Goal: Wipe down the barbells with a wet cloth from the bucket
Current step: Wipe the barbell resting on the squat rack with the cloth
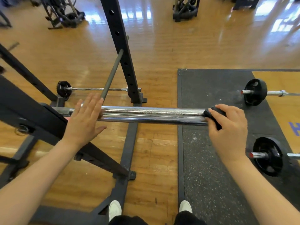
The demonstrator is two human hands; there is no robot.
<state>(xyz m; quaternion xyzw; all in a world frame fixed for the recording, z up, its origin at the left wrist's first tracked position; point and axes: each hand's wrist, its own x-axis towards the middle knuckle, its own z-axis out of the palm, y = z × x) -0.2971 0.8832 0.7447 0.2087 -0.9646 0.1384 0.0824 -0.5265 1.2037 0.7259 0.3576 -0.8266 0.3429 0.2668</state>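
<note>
A chrome barbell sleeve (151,116) is seen lying level across the view, its left end carried on the black rack (32,114), its right end out over the left edge of the dark rubber mat (211,168). The left hand (84,117) is laid flat and spread wide on the sleeve's left part, nothing gripped. The right hand (230,127) is closed around a dark cloth (212,116), which is pressed onto the sleeve's right end (wet streaks show along the chrome). Two loaded barbells are seen on the mat near its right edge: one far (255,92), one near (267,159). A third bar (97,89) lies on the wood floor (154,54) behind the rack. White shoes (115,209) show at the bottom edge.
</note>
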